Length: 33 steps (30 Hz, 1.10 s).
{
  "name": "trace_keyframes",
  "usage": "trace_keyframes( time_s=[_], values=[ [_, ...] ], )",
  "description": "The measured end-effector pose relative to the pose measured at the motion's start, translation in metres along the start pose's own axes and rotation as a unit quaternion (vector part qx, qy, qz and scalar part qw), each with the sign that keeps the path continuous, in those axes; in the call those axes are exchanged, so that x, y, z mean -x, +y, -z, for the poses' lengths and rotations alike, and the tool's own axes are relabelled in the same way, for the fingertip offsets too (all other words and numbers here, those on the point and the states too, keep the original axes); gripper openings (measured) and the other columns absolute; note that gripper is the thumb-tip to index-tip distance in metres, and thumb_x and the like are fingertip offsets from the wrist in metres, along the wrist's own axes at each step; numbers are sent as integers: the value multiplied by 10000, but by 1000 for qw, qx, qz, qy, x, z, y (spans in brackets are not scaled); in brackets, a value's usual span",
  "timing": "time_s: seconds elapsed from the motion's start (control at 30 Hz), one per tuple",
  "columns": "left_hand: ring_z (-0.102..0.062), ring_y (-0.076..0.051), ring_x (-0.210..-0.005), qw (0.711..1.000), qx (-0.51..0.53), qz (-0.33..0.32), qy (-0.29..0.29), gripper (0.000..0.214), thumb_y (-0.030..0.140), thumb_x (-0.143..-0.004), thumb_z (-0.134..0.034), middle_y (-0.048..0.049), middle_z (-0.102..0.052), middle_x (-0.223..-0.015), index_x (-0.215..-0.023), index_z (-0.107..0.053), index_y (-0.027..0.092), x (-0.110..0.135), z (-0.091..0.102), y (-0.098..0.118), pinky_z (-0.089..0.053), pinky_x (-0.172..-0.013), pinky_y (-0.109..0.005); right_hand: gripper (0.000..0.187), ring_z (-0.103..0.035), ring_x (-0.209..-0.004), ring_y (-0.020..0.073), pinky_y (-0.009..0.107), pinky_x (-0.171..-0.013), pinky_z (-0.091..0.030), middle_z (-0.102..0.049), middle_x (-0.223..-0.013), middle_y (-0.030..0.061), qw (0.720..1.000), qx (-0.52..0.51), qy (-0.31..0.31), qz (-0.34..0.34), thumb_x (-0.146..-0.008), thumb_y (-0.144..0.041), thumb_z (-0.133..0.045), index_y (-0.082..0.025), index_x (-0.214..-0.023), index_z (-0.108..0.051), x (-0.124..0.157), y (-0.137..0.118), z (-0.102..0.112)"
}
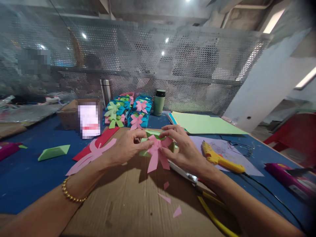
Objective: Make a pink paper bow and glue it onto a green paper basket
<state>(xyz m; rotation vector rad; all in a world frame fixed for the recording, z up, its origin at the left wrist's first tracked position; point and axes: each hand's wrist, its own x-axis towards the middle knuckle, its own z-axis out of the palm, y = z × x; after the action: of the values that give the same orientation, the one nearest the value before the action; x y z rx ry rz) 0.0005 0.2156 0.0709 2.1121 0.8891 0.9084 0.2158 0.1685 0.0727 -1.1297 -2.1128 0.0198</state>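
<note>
A pink paper bow (158,154) with long tails is pressed against a small folded green paper piece (144,152) above the cardboard. My left hand (128,144) pinches the left side of the bow, thumb in front and fingers behind the green paper. On the other side, my right hand (181,148) has its thumb on the bow and its fingers curled over the top. Scissors (191,177) with yellow handles lie partly under my right forearm. Small pink scraps (177,211) are scattered on the cardboard (128,197) below.
A yellow glue gun (219,159) lies right on lilac paper, its cord trailing forward. Finished paper pieces with bows (137,121) are stacked at the back beside a green tumbler (159,102) and a steel flask (106,92). Green sheets (207,123) lie back right; a folded green piece (54,152) left.
</note>
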Motion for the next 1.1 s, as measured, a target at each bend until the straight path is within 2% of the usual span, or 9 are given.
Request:
trace_keyframes(
  time_s=[0.43, 0.57, 0.67, 0.8, 1.1],
  values=[
    [-399, -126, -654, 999, -25, -40, -10, 341, 345, -908, -609, 42, -432, -666, -620, -533, 178, 1, 1, -2, -290, -603, -275, 131, -565, -1172, 280, 531, -1014, -456, -585, -1215, 105, 999, 1, -21, -36, -836, -189, -659, -232, -959, -655, -2, -1, 6],
    [-390, -117, -643, 999, -8, -37, 2, 354, 332, -899, -621, 46, -414, -668, -609, -490, 177, -1, 0, -2, -276, -588, -273, 173, -557, -1206, 281, 529, -1045, -438, -583, -1255, 107, 999, 4, -30, -39, -826, -205, -669, -234, -996, -665, -2, 1, 10],
    [-379, -114, -633, 999, 0, -33, 5, 358, 335, -901, -617, 48, -408, -663, -608, -486, 176, -1, -1, -1, -269, -579, -272, 264, -551, -1222, 278, 515, -1054, -440, -585, -1285, 99, 999, 9, -28, -33, -838, -221, -671, -250, -1100, -647, -1, 4, 10],
    [-380, -112, -631, 1000, 12, -27, 7, 348, 347, -908, -605, 47, -413, -666, -622, -509, 174, 0, -1, -2, -273, -579, -271, 344, -567, -1180, 272, 506, -1038, -454, -642, -1211, 75, 999, 10, -13, -28, -846, -221, -674, -265, -1179, -602, -1, 6, 10],
    [-376, -109, -631, 999, 26, -30, 11, 344, 345, -891, -626, 45, -421, -660, -615, -523, 168, -2, -1, -6, -271, -579, -268, 70, -595, -1111, 265, 469, -979, -484, -633, -1186, 100, 999, 12, -8, -34, -851, -235, -667, -214, -918, -664, -2, 4, 10]
  ],
)
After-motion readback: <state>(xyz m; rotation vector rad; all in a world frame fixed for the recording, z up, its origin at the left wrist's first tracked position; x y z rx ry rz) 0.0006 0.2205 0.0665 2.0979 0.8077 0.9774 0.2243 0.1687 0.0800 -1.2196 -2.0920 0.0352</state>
